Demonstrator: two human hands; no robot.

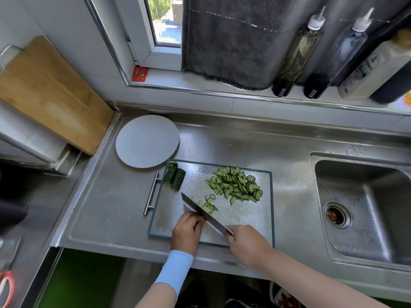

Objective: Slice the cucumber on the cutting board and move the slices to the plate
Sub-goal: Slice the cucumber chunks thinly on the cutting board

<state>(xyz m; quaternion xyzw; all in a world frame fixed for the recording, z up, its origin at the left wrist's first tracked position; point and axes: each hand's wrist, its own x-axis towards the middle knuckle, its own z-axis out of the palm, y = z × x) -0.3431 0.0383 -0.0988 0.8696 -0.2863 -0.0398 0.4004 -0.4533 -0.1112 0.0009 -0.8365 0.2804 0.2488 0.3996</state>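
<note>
Your right hand (246,243) is wrapped closed round the handle of the knife (205,212), which is hidden inside your fist. The blade runs on a diagonal from that hand away and to the left, across the near part of the cutting board (271,196). Your left hand (189,228) sits against the left face of the blade with its fingers curled under, knuckles to the steel. Whether a last stub of cucumber is under those fingers cannot be told, because the hand covers that spot. A few fresh slices (209,204) lie just right of the blade, ahead of your right hand, and the main heap of slices (235,187) lies further ahead of it. The relation that matters is this: the two uncut cucumber pieces (175,177) lie side by side straight ahead of your left hand, just past the knife tip. Their long axes point away from you, at a slant to the blade. Your left hand is plainly the nearer one, so it looks like the one to draw a piece back under the edge and turn it crosswise. The plate (146,141) waits bare beyond those pieces, further ahead and left of your left hand, just beside the board's far corner.
</note>
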